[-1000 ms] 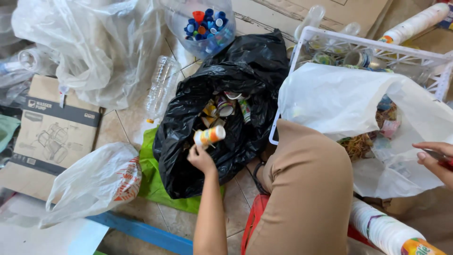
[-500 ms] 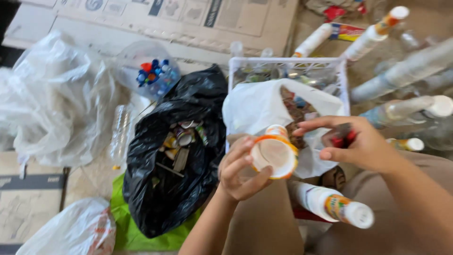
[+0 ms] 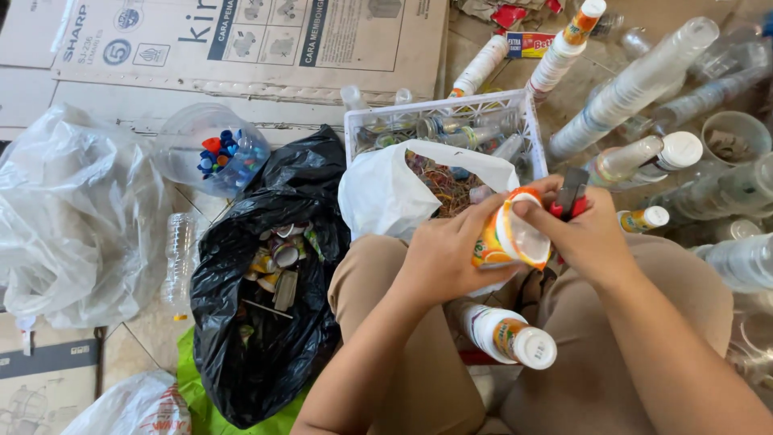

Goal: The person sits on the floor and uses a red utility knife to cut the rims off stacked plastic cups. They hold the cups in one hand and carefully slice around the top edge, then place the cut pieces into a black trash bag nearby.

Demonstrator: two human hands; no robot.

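Observation:
My left hand (image 3: 443, 254) grips a small plastic cup with an orange label (image 3: 506, 234), its open mouth turned toward me. My right hand (image 3: 584, 238) presses fingers on the cup's rim and also holds a red-and-black cutter (image 3: 570, 193). Both hands are above my lap, just in front of a white plastic bag (image 3: 386, 193) holding coloured scraps. A stack of labelled cups (image 3: 507, 337) lies between my knees.
An open black bag (image 3: 266, 338) with squashed cups lies at left. A white crate (image 3: 439, 113) holds bottles behind the white bag. A clear tub of coloured caps (image 3: 217, 153), clear bags (image 3: 64, 217), flattened cardboard (image 3: 241, 40), and long cup stacks (image 3: 636, 84) surround me.
The left hand drew the labelled cup back from the black bag toward my lap. The right hand came in and now touches the cup's rim. The view shifted right.

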